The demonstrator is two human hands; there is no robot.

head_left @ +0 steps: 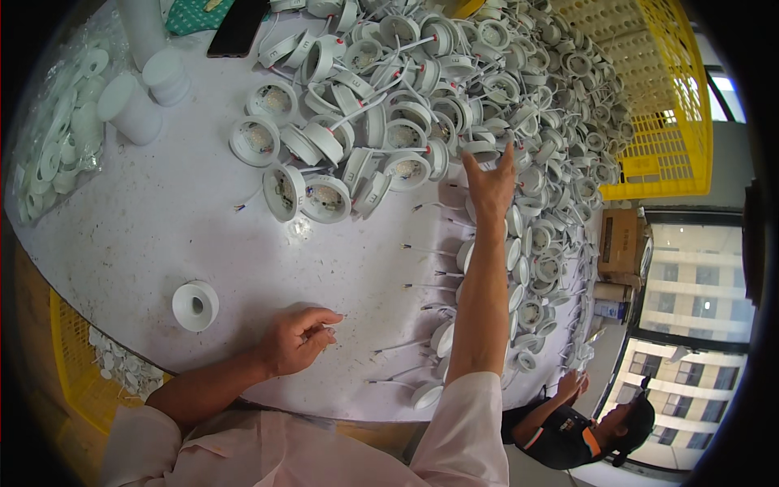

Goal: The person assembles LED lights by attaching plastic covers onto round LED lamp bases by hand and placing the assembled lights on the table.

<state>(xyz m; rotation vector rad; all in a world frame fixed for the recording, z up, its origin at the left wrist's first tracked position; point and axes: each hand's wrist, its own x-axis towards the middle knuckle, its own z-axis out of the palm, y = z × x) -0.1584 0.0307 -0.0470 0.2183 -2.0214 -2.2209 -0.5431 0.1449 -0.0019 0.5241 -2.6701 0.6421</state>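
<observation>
My left hand (299, 339) rests just above the near part of the white table (268, 260), its fingers curled together. A bit of something whitish shows at the fingertips, too small to name. Left of it stands a white round cup-shaped piece (183, 307) with a dark hole in its middle. My right arm stretches forward to a big heap of white round lamp housings (408, 170) with cables. There my right hand (492, 188) has thumb and finger spread apart at one housing (480, 152); whether they touch it I cannot tell.
White cylinders (130, 109) and a clear bag of white rings (69, 130) lie at the left. A dark phone (238, 28) is at the back. Yellow crates (665, 166) stand far right and lower left. A co-worker (580, 430) handles something at the right.
</observation>
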